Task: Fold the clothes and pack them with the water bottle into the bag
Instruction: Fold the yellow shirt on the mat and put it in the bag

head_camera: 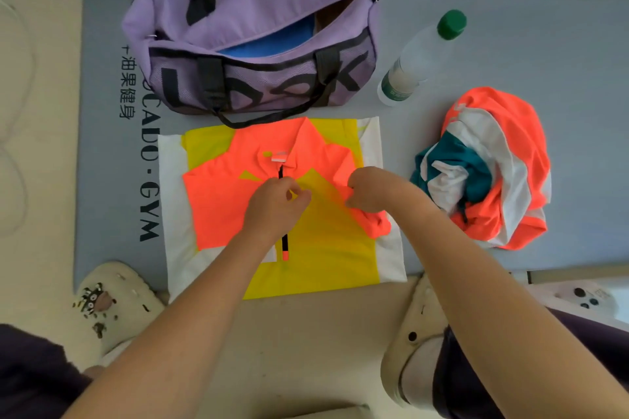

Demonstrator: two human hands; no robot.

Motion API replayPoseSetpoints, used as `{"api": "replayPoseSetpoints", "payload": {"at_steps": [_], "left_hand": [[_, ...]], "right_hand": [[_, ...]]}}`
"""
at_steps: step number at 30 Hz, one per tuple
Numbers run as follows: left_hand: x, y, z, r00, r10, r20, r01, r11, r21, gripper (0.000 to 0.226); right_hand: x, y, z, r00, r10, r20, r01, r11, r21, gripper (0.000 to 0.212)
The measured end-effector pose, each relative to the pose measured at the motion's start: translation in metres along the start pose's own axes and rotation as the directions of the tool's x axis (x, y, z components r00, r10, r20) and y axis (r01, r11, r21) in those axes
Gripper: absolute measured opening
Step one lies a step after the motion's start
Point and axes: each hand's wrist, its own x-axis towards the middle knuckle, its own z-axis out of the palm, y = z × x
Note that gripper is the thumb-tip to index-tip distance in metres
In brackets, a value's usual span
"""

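Note:
An orange, yellow and white shirt (pixel 218 207) lies spread flat on the grey gym mat (pixel 105 153), collar towards the bag. My left hand (pixel 277 204) sits on its middle by the black zip, fingers curled and pinching the fabric. My right hand (pixel 372 189) grips the orange right sleeve, bunched and drawn towards the centre. A purple duffel bag (pixel 252 34) stands open behind the shirt, with something blue inside. To the bag's right stands a clear water bottle (pixel 420 58) with a green cap. A crumpled orange, white and teal garment (pixel 490 167) lies at the right.
The mat's front edge meets a beige floor (pixel 306 343). My feet in beige clogs (pixel 115 303) flank the shirt's lower edge. A pale wall base runs behind the bag. A pink object (pixel 585 299) with dark buttons lies at the right edge.

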Motion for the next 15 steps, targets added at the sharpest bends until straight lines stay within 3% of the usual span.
{"api": "replayPoseSetpoints", "payload": {"at_steps": [1, 2, 4, 6, 8, 10, 13, 15], "left_hand": [[-0.004, 0.006, -0.002, 0.991, -0.122, 0.046, 0.13, 0.966, -0.223, 0.027], [-0.008, 0.013, -0.001, 0.955, -0.243, 0.173, 0.295, 0.856, -0.425, 0.031], [-0.016, 0.018, 0.004, 0.848, -0.339, 0.407, 0.527, 0.619, -0.583, 0.04], [-0.023, 0.015, 0.015, 0.817, -0.328, 0.474, 0.571, 0.573, -0.588, 0.043], [-0.029, 0.008, 0.024, 0.804, -0.31, 0.507, 0.588, 0.544, -0.599, 0.042], [-0.031, 0.003, 0.031, 0.8, -0.289, 0.526, 0.594, 0.505, -0.626, 0.039], [-0.031, -0.001, 0.035, 0.808, -0.274, 0.522, 0.585, 0.469, -0.661, 0.037], [-0.032, -0.002, 0.035, 0.817, -0.251, 0.52, 0.573, 0.458, -0.68, 0.039]], "right_hand": [[0.001, -0.008, 0.003, 1.0, 0.019, 0.023, -0.02, 0.998, 0.051, 0.026], [0.003, -0.015, 0.007, 0.999, 0.03, 0.035, -0.034, 0.993, 0.113, 0.029], [0.008, -0.022, 0.014, 0.997, 0.068, 0.021, -0.071, 0.951, 0.301, 0.031], [0.01, -0.026, 0.022, 0.987, 0.122, -0.103, -0.081, 0.938, 0.337, 0.03], [0.009, -0.024, 0.032, 0.961, 0.118, -0.252, -0.067, 0.977, 0.201, 0.025], [0.004, -0.019, 0.037, 0.948, 0.06, -0.314, -0.04, 0.997, 0.072, 0.02], [0.001, -0.008, 0.034, 0.964, 0.089, -0.251, -0.08, 0.996, 0.044, 0.019], [-0.003, -0.007, 0.029, 0.983, 0.15, -0.104, -0.133, 0.98, 0.15, 0.024]]}}
